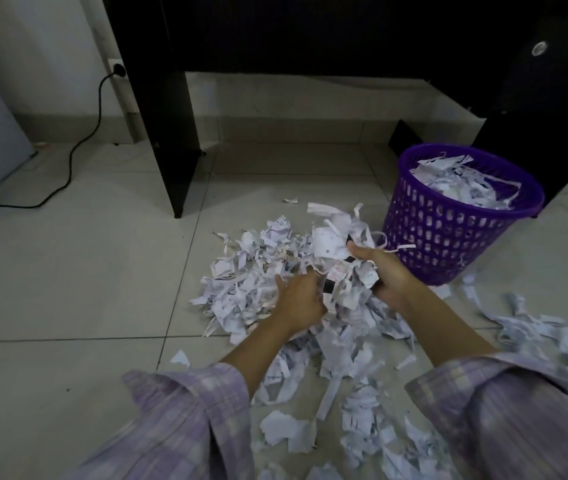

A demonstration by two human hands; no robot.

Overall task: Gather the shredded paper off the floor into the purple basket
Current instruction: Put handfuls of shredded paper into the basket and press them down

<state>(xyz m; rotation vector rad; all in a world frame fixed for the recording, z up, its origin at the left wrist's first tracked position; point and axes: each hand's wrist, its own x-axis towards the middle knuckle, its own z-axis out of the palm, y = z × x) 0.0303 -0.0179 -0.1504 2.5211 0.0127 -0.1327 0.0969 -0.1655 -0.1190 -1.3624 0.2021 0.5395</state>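
In the head view, the only one given, the person crouches over a tiled floor (67, 289) with both forearms stretched out from lilac checked sleeves (185, 420). The left hand (301, 301) sits near the middle of the frame, fingers curled down into the main heap of shredded paper (251, 282), which spreads from the centre toward seven o'clock; the right hand (383, 271), just at its three o'clock, is cupped with its thumb over a raised wad of strips. Both hands therefore grasp shredded paper, pressing one bundle between them, and neither is relaxed. The purple basket (448, 233) stands upright at about two o'clock from the hands, close beside the right one, its rim already heaped with white shreds. More shredded paper trails off toward four o'clock along the right edge and down to six o'clock between the sleeves. Behind, at twelve o'clock, stands a dark furniture leg (168, 133), and a black cable (92, 133) runs to a wall socket at ten o'clock. My judgement is that the step in hand is the scoop: a fresh armful is being squeezed together before it is lifted. The next move calls for keeping the two hands tight against the bundle, carrying it the short way to two o'clock, and letting go squarely over the rim; since the basket looks nearly full, pressing its contents down may be needed, or loose strips could slide back onto the floor. A good deal of paper remains, so the task seems perhaps half done.
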